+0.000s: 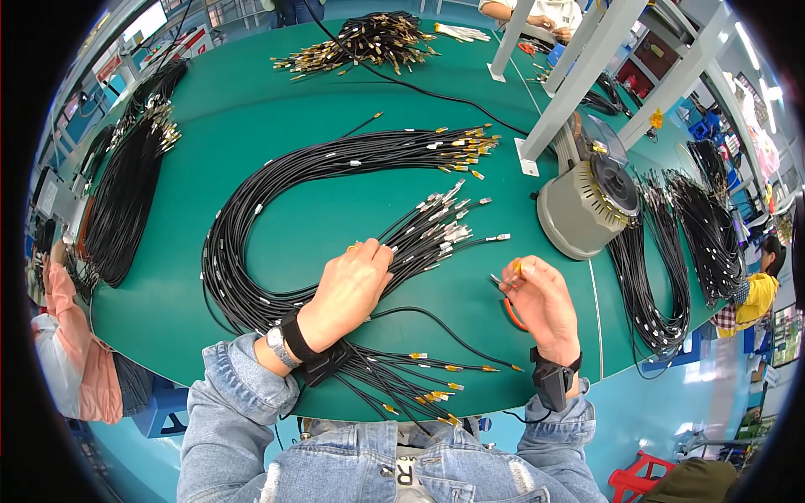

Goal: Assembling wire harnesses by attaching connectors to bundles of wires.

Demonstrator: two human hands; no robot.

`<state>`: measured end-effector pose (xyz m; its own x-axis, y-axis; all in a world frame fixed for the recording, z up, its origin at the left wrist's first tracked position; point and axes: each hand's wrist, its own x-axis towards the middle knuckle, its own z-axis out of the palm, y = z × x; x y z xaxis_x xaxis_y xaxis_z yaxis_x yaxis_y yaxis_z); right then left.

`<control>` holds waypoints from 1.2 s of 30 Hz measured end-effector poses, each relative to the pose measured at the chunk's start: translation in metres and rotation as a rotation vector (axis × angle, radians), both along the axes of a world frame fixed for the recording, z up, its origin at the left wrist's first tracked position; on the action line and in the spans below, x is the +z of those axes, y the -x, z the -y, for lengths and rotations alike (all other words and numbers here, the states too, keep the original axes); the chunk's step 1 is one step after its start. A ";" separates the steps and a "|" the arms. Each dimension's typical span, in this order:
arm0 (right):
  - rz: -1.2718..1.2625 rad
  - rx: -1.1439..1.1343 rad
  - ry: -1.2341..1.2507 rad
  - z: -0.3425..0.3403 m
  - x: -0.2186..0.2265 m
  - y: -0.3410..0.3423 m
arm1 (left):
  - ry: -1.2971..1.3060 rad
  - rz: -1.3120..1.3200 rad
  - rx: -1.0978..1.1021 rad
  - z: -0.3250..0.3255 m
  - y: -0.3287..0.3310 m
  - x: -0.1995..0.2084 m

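A thick bundle of black cables (239, 214) curves in a U across the green table, with brass-coloured ends at the top arm and silver ends at the lower one. My left hand (348, 285) lies over the lower arm, fingers curled onto the cables; a bit of yellow shows at a finger. To its right, my right hand (541, 306) is closed in a pinch above the table, with yellow at its fingertips. Red-handled pliers (512, 315) show beside its fingers; whether the hand grips them I cannot tell. Several loose cable ends (436, 394) fan out near my body.
A grey rounded machine (577, 210) stands at the right beside white metal posts (574, 75). More cable bundles hang over the table's right (646, 293) and left (126, 201) edges. A heap of cables (369, 42) lies at the far side. Other people sit around.
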<state>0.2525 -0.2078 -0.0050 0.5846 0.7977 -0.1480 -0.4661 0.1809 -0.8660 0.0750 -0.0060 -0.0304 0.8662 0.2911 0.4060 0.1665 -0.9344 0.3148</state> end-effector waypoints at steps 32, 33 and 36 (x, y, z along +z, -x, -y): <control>-0.013 -0.049 -0.159 -0.013 0.010 0.048 | 0.771 0.207 -0.203 0.033 -0.048 0.052; 0.013 -0.057 -0.172 -0.013 0.010 0.050 | 0.769 0.236 -0.218 0.035 -0.048 0.051; 0.051 -0.063 -0.198 -0.012 0.009 0.051 | 0.759 0.254 -0.227 0.035 -0.044 0.048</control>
